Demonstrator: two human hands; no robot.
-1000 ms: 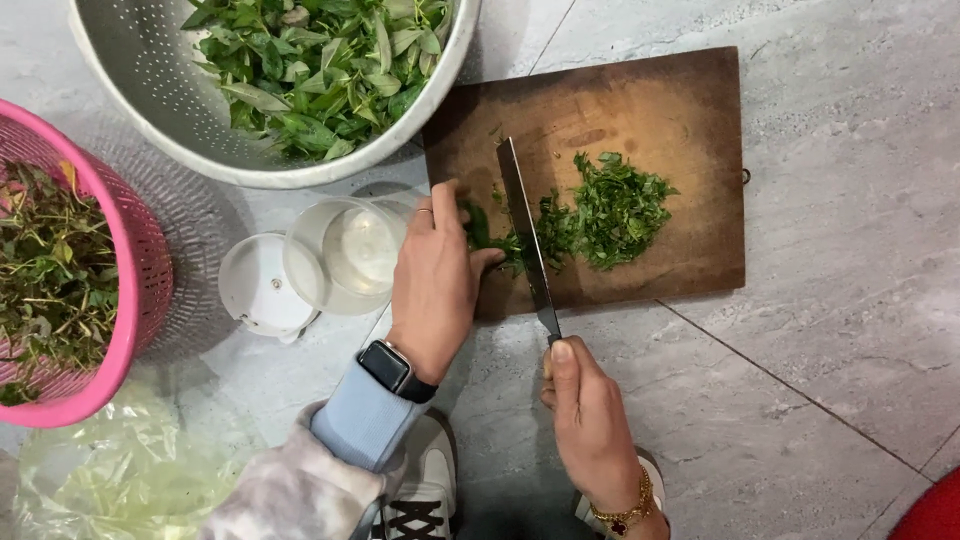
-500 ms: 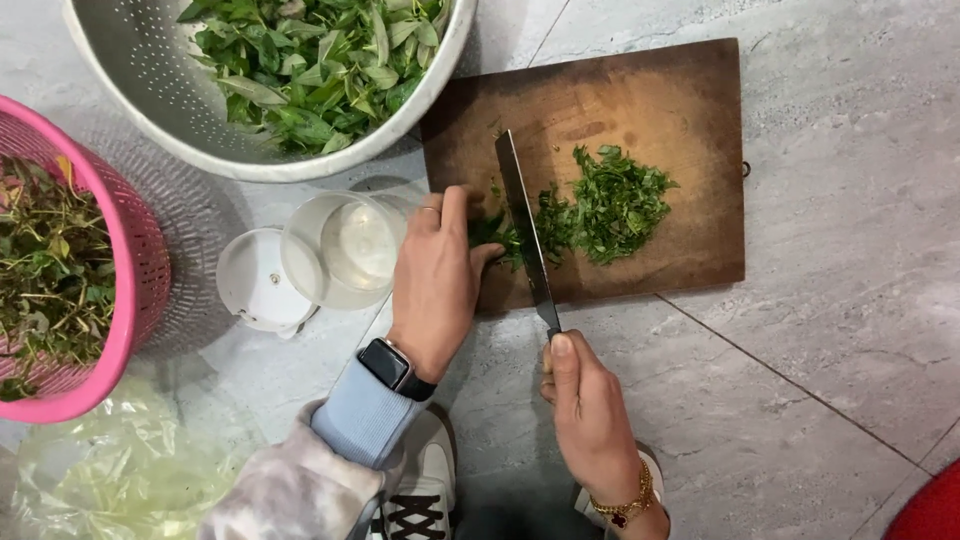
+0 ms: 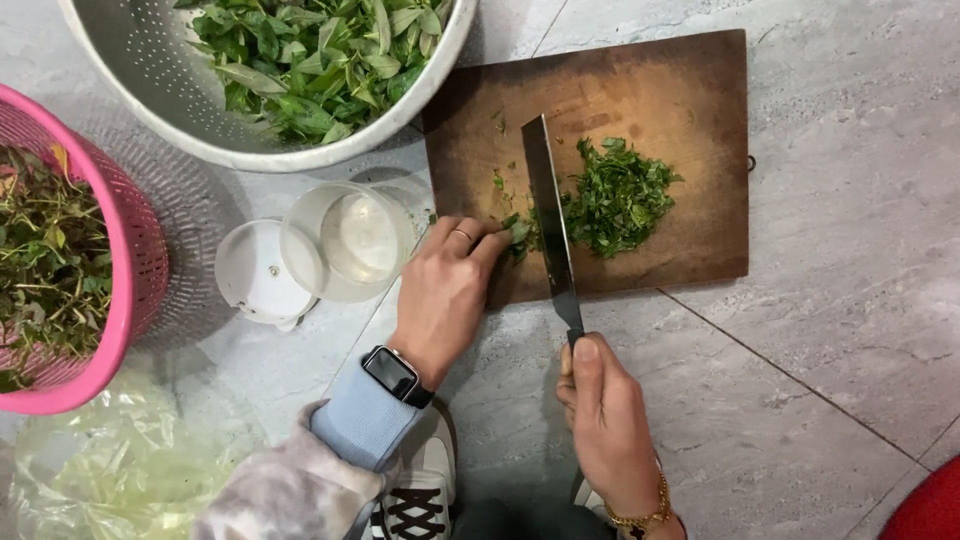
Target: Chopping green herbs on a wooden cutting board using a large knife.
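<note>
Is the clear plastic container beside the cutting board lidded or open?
Open: the clear container shows its bare interior, and a white lid lies beside it on the floor.

- The chopped herbs (image 3: 618,198) were dark green.
- The cutting board (image 3: 690,120) was brown wood.
- The basket (image 3: 135,250) was pink mesh.
- The floor (image 3: 850,300) was grey, marbled tile.

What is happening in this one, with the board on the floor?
A person chops green leaves on a brown wooden cutting board set on grey floor tiles. The right hand grips a long steel knife; the left hand pins an uncut leaf bunch beside the blade. A chopped green pile lies right of it.
</note>
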